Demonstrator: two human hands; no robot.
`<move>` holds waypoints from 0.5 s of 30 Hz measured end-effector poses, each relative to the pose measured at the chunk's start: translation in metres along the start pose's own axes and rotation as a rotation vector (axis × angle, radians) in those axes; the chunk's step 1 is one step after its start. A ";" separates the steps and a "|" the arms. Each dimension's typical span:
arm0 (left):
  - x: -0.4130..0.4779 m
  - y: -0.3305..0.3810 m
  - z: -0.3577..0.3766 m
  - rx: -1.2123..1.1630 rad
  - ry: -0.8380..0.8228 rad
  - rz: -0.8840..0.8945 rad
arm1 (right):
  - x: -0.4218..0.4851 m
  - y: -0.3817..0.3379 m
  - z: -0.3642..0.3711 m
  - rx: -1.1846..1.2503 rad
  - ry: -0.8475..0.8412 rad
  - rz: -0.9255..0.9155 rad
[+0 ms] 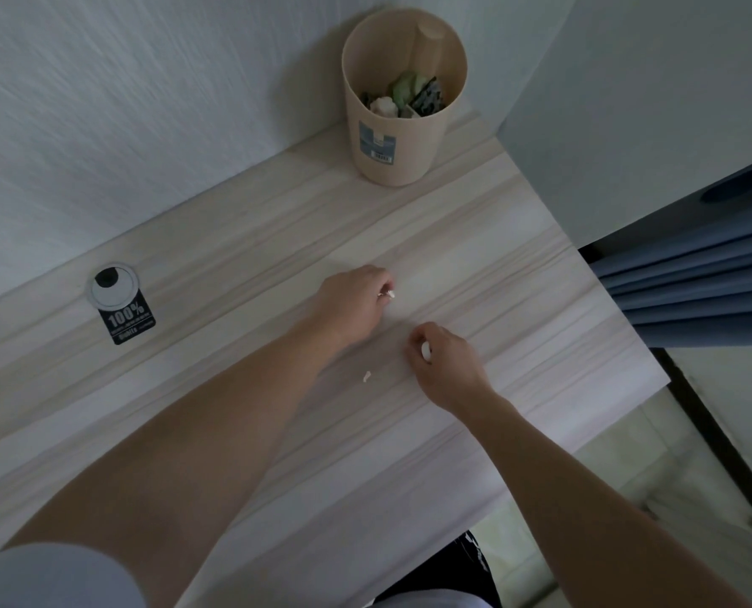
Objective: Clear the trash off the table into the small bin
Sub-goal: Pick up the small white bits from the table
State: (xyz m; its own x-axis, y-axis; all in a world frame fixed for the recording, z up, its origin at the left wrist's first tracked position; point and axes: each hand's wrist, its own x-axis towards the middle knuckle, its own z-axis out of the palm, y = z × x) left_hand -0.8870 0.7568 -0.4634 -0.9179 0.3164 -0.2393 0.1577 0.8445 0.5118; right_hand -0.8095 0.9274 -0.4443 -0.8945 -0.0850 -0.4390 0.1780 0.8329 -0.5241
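Both arms reach forward over the pale wood-grain surface (519, 274), bare from the short sleeves down, and the two hands sit low and close together, well short of the bin (402, 98). The left hand (354, 305) lies knuckles up, nearer the bin than the other, with its fingers curled in and a small white scrap (391, 294) pinched at the fingertips, just above the wood. The right hand (446, 362) sits just beside it, farther from the bin, its wrist bent and fingers folded around a small white piece (426, 351) that shows between thumb and forefinger. A loose white crumb (367, 376) lies on the wood farther again from the bin, just beside the right hand and touched by neither. The bin is a beige round tub standing upright at the far edge of the surface, against the wall (124, 103), with a blue-grey label (377, 142) on the side facing the person. Inside it lie crumpled pieces of trash (405, 96), white, green and dark. Far to the left of the bin, a round cable hole cover (111, 285) is set into the wood, with a black tag (128, 322) reading "100%" just below it.
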 end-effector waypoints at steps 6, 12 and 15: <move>0.000 0.004 -0.004 0.074 -0.046 0.028 | -0.005 -0.006 -0.001 -0.021 -0.011 0.014; -0.023 -0.010 -0.008 0.009 0.012 -0.087 | -0.007 -0.012 0.003 -0.023 -0.026 -0.005; -0.040 -0.018 -0.012 -0.018 0.045 -0.118 | -0.009 -0.021 0.010 -0.028 -0.064 -0.029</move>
State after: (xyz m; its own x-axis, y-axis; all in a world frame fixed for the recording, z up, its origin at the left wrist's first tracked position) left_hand -0.8575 0.7238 -0.4528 -0.9452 0.1950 -0.2619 0.0411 0.8668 0.4970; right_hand -0.8006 0.9049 -0.4367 -0.8707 -0.1433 -0.4704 0.1404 0.8443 -0.5171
